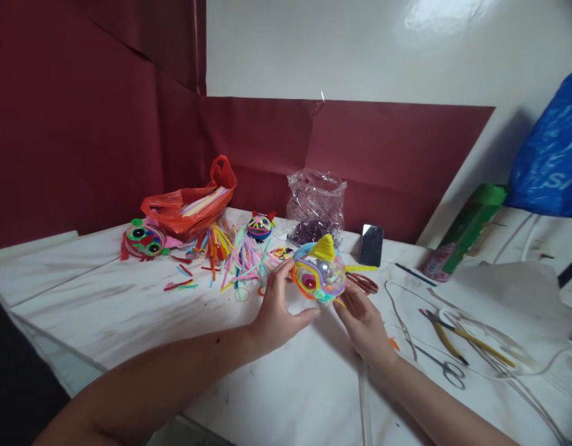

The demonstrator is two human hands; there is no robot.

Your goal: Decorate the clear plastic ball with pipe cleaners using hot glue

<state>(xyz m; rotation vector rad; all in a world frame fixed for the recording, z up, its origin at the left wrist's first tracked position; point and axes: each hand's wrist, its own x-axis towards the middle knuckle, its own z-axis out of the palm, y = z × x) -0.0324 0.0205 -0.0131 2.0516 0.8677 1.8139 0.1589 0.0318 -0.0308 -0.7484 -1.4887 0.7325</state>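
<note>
Between my hands, above the table, is a clear plastic ball (333,275) partly covered with coiled pipe cleaners. It has a red-centred eye and a yellow cone-shaped ear on top. My left hand (279,306) touches the ball's left side with its fingertips, the thumb stretched out below. My right hand (362,322) pinches the lower right of the ball, with fingers partly hidden behind it. Red-handled scissors (364,283) lie just behind the right hand.
Bundles of pipe cleaners (248,260), two finished pipe-cleaner heads (146,240) (260,227) and a red bag (193,207) are at the back left. A clear bag (316,207) and phone (371,245) stand behind. Pliers (446,334), small scissors (446,368) and cables lie right.
</note>
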